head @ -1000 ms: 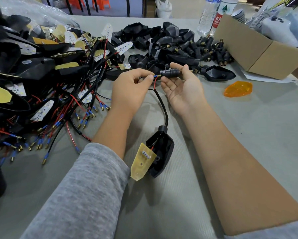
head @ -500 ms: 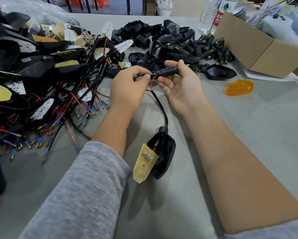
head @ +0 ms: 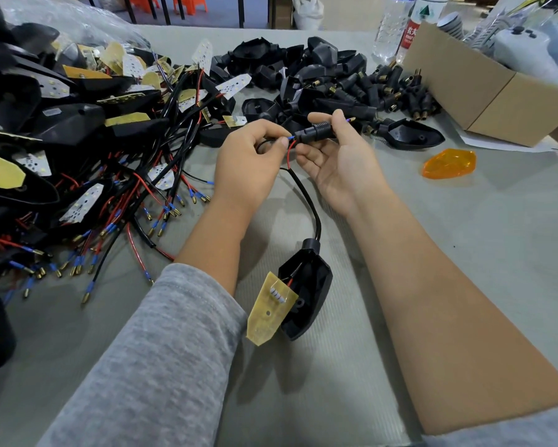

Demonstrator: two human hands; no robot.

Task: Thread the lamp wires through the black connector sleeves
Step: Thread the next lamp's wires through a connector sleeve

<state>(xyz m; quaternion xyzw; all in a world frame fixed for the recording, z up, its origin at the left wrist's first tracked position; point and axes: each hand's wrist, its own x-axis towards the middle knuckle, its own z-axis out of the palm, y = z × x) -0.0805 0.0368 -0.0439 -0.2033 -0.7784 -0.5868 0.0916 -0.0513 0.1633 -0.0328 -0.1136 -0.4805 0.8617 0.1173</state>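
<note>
Right hand [head: 339, 162]: centre frame, grip pinching a ribbed black connector sleeve [head: 314, 132] between thumb and fingers.
Left hand [head: 250, 162]: grip pinching thin red and blue lamp wires [head: 291, 144] at the sleeve's left end.
Lamp: black lamp housing with yellow circuit board [head: 306, 296], lower centre on the grey surface [head: 497, 253].
Left: tangled pile of wired lamp housings [head: 77, 150].
Top: heap of loose black sleeves [head: 397, 88], cardboard box [head: 484, 98].
Right: orange plastic lens [head: 448, 164].

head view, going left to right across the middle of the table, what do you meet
pile of wired lamp housings → left hand → black connector sleeve → right hand → empty black housing → orange lens → cardboard box
</note>
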